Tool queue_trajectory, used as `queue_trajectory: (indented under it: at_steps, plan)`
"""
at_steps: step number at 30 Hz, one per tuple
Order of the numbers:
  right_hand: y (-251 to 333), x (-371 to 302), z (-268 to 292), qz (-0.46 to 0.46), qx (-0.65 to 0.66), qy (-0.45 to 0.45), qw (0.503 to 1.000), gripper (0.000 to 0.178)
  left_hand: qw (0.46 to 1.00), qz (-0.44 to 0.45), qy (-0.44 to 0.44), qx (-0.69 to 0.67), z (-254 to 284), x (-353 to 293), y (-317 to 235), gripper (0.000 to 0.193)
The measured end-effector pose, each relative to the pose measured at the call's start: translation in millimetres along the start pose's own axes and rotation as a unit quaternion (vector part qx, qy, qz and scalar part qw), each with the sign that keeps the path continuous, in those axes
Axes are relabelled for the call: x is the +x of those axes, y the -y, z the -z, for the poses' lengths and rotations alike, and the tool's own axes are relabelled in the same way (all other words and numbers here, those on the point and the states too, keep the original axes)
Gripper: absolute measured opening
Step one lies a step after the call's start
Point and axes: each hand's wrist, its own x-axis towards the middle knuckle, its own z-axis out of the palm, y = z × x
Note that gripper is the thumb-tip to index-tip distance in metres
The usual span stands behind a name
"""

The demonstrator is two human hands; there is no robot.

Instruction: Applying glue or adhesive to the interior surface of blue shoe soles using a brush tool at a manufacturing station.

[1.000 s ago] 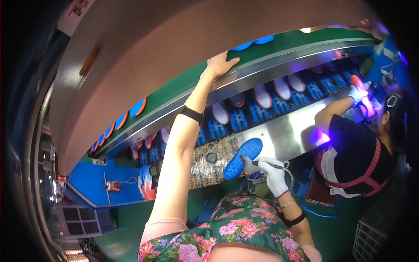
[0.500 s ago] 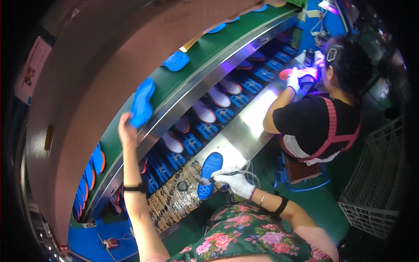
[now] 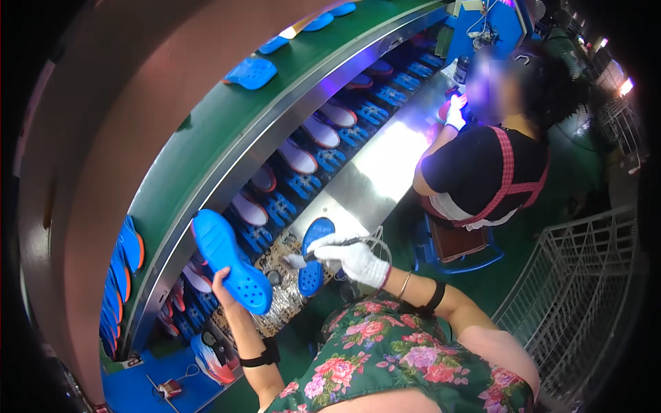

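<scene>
My bare left hand (image 3: pixel 224 288) grips a blue shoe sole (image 3: pixel 219 237) by its edge. That sole is tilted up in front of the lower conveyor, with its patch of small holes toward me. A white glove covers my right hand (image 3: pixel 354 260), which is closed around a brush (image 3: pixel 296 261) with pale bristles. A thin clear tube (image 3: pixel 377 237) loops behind that hand. Under the brush and glove, a second blue sole (image 3: pixel 311 277) lies on the bench; the glove hides its middle. The bristles stick out past its left edge.
A green conveyor belt (image 3: pixel 206 148) carries several blue soles (image 3: pixel 251 72). Below it, shoe uppers (image 3: pixel 297 157) stand in a row beside blue holders (image 3: pixel 303 184). A co-worker (image 3: pixel 485 165) sits at the metal bench (image 3: pixel 344 196). Wire baskets (image 3: pixel 571 268) stand at right.
My left hand has brought the sole from over the green belt down toward me. The brush has shifted from the lying sole to past its left edge. The view has tilted slightly.
</scene>
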Motion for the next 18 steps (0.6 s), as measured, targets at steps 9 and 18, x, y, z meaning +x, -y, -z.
queue_trajectory:
  at_steps: [9, 18]
  plan:
    - [53, 0, -55, 0.076, -0.024, 0.074, 0.994, 0.025, 0.963, 0.042, 0.185, -0.189, -27, -39, 113, 0.094]
    - [71, 7, -79, 0.250, -0.261, 0.090, 0.928, 0.023, 0.954, -0.001, 0.129, -0.272, -96, -59, 88, 0.086]
